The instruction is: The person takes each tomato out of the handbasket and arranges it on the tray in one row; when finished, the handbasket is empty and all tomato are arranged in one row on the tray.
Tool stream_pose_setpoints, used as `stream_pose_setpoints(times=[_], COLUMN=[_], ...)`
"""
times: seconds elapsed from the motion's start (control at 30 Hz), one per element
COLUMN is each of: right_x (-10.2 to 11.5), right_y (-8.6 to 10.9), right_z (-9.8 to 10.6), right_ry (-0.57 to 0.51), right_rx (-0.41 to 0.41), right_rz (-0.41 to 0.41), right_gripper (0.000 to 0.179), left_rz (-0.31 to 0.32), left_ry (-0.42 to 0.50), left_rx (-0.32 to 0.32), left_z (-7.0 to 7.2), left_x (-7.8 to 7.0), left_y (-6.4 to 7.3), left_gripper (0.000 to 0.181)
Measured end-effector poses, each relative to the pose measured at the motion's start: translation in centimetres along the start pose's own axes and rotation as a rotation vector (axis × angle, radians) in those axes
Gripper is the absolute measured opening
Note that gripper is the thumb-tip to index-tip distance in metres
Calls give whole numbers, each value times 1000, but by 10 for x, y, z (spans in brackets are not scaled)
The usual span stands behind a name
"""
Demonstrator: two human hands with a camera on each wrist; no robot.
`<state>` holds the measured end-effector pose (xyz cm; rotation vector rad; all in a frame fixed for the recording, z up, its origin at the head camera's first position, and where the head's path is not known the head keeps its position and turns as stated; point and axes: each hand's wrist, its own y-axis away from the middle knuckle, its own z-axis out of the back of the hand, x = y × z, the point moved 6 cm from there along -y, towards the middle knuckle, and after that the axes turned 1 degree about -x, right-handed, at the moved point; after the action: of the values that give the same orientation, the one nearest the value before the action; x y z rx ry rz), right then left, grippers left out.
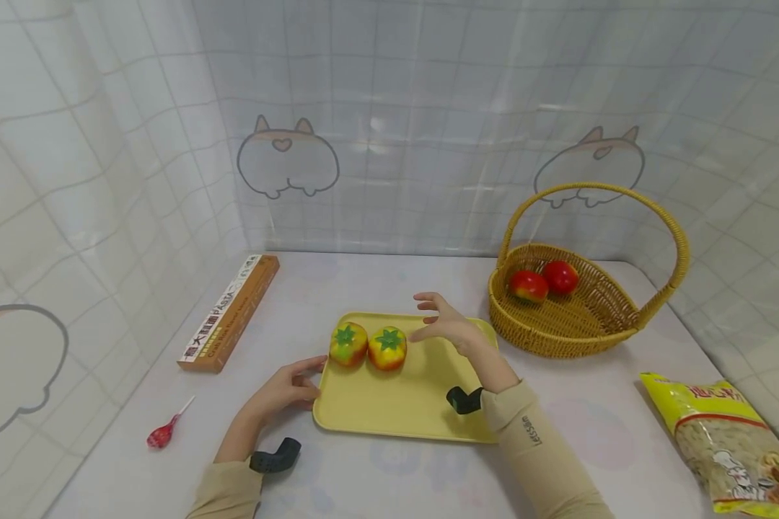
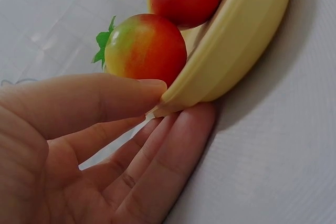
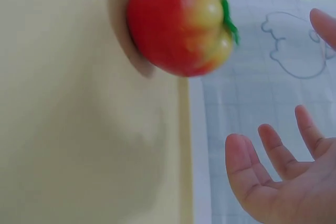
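A shallow yellow tray (image 1: pixel 422 407) lies on the white table in front of me. Two red-yellow tomatoes with green leafy tops stand on it side by side, a left tomato (image 1: pixel 348 346) and a right tomato (image 1: pixel 387 350). At the tray's left edge, my left hand (image 1: pixel 282 393) pinches the rim (image 2: pixel 231 51), thumb above and fingers below. My right hand (image 1: pixel 454 330) hovers over the tray, just right of the right tomato (image 3: pixel 178 22), fingers spread and holding nothing.
A wicker basket (image 1: pixel 558 346) with a tall handle holds two red fruits (image 1: pixel 528 286) at the back right. A pasta box (image 1: pixel 230 313) and a red lollipop (image 1: pixel 162 434) lie on the left. A yellow food bag (image 1: pixel 720 440) sits at the right edge.
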<state>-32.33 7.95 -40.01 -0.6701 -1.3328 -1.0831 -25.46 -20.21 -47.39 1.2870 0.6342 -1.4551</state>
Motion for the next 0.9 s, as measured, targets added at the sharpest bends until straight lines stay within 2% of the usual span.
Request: stream_pose_setpoints(times=[0.3,0.9], right_x=[10,21], right_y=[11,28], right_z=[29,77], right_ry=[-26,-65], right_rx=[-44,-129], right_rz=[35,31], right_gripper=[76,78], left_rz=[5,5], left_ry=[4,3], left_rx=[-5,-1], left_z=[0,1], left_x=[2,2], left_y=[-1,-1], left_gripper=[66,66])
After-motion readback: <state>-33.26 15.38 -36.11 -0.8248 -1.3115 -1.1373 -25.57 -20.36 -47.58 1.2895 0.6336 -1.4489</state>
